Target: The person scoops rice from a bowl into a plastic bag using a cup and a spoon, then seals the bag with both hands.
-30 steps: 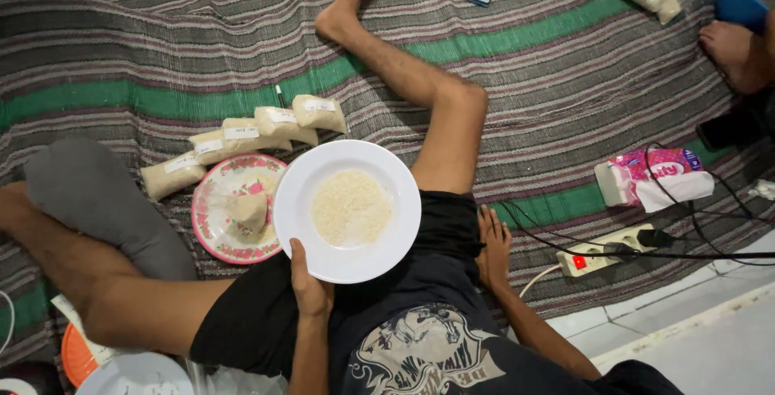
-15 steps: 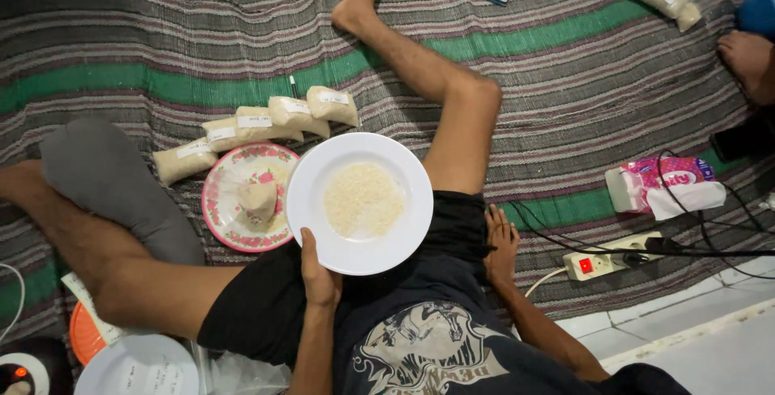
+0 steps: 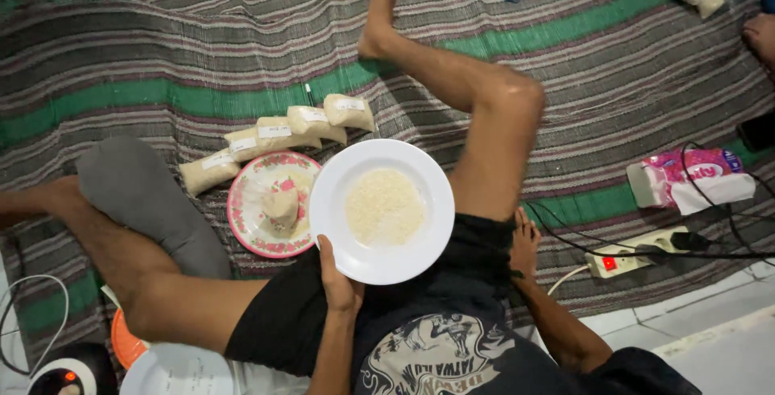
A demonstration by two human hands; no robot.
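Left hand [image 3: 337, 280]: fingers wrapped around the near rim of the round white plate of uncooked rice [image 3: 382, 211], held level over the lap.
Right hand [image 3: 525, 242]: flat, fingers spread on the striped green-and-brown woven mat [image 3: 161, 56], holding nothing.
Beside the plate: floral pink-rimmed plate [image 3: 270, 204], touching its left rim.
Behind: four small clear bags of rice [image 3: 278, 137], in a row.

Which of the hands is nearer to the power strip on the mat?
Right. The right hand rests on the thigh just left of the power strip; the left hand holds the white plate, farther away.

Rice [image 3: 384, 206] on plate [image 3: 355, 259], beside packets [image 3: 278, 135]
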